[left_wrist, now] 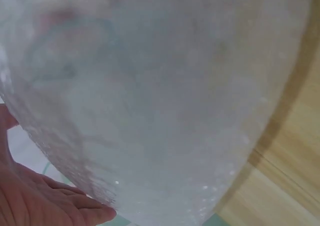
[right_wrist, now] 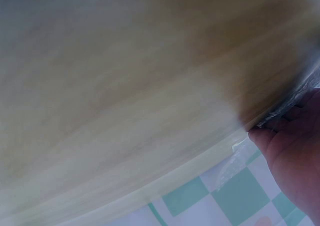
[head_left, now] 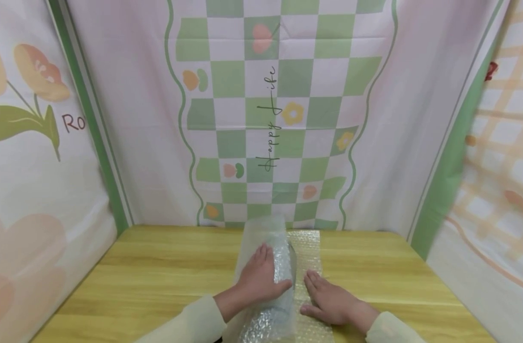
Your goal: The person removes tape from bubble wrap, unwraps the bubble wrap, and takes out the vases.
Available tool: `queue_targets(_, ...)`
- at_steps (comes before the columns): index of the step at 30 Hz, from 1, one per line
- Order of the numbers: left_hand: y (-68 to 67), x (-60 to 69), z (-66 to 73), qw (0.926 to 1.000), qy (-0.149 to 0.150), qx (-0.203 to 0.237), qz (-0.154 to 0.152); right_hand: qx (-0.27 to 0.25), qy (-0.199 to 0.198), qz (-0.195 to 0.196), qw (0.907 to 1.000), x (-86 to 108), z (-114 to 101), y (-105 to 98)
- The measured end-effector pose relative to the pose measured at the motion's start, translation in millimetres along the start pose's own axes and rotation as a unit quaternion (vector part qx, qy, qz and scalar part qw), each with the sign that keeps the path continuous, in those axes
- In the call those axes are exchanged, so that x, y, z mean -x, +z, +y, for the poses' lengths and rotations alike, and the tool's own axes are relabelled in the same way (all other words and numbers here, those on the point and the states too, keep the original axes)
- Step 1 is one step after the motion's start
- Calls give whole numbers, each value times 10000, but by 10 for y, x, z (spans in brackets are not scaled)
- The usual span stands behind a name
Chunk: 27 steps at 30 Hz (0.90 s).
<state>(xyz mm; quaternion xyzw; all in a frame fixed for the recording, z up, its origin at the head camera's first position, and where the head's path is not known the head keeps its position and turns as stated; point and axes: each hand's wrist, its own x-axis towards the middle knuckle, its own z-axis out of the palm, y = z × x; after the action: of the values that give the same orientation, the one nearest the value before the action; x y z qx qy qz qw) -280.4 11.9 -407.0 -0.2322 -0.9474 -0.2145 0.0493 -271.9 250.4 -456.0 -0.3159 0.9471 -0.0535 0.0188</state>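
Nearest, at seven and five o'clock in the head view, cream sleeves (head_left: pixel 188 324) end at bare wrists. Around six o'clock lies bubble wrap (head_left: pixel 266 326), clear, glossy and finely dimpled, its long raised fold flanked at three o'clock by a flat, narrow strip (head_left: pixel 307 252). A greyish curved edge (head_left: pixel 292 267) shows between them, too hidden to identify. The left hand (head_left: pixel 257 280) rests open on the fold, fingers extended toward twelve, thumb spread toward three. The right hand (head_left: pixel 332 301) lies open on the strip, straight fingers aimed near eleven, thumb toward nine. Beneath is the yellow wood-grain bench (head_left: pixel 386 276); beyond hangs green-and-white checked cloth (head_left: pixel 270 109).
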Motion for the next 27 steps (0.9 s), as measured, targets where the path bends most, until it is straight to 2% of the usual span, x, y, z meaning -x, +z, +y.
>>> queue_targets(8, 79, -34, 43, 9992, -51, -369, 169, -4, -48, 25, 10000, 8, -18, -26)
queue_targets(16, 81, -36, 84, 9990, -150, -417, 23, -53, 10, -9, 10000, 3, -10, -18)
queue_targets(21, 96, -35, 71, 9988, -92, -480, 92, -69, 37, -49, 10000, 0, -2, -13)
queue_targets(27, 87, -25, 56, 9992, -79, -361, 172, -57, 33, -30, 10000, 2, 4, -5)
